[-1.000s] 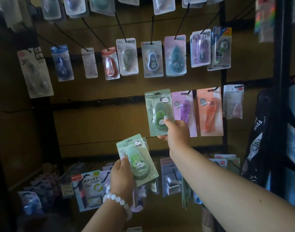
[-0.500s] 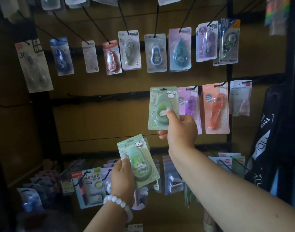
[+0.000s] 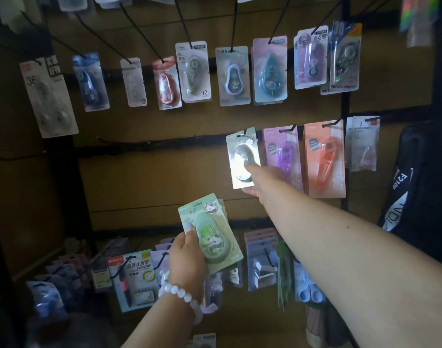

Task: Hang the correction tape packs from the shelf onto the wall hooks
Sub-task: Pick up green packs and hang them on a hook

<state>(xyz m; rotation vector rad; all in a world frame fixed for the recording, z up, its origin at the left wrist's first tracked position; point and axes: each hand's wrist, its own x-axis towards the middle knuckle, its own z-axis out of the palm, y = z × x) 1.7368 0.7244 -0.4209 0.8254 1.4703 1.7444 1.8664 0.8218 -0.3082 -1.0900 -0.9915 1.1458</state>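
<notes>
My right hand [image 3: 259,180] grips the lower edge of a green panda correction tape pack [image 3: 242,156], which glares in the light. The pack's top sits at a black wall hook [image 3: 246,131] on the middle rail, left of a purple pack [image 3: 282,156]. Whether the hook passes through the pack's hole is not clear. My left hand [image 3: 187,257], with a white bead bracelet on the wrist, holds a stack of the same green panda packs [image 3: 211,233] lower down, in front of the shelf.
An orange pack [image 3: 324,160] and a clear pack [image 3: 363,144] hang further right on the same rail. The upper rail holds several assorted packs. Bare hooks [image 3: 124,141] stick out on the left of the middle rail. Below are pen packs [image 3: 134,277]; a black bag [image 3: 413,184] hangs right.
My right hand lifted the green pack up and pushed it toward the wall, up to the middle-rail hook. The left hand with its stack stayed about where it was.
</notes>
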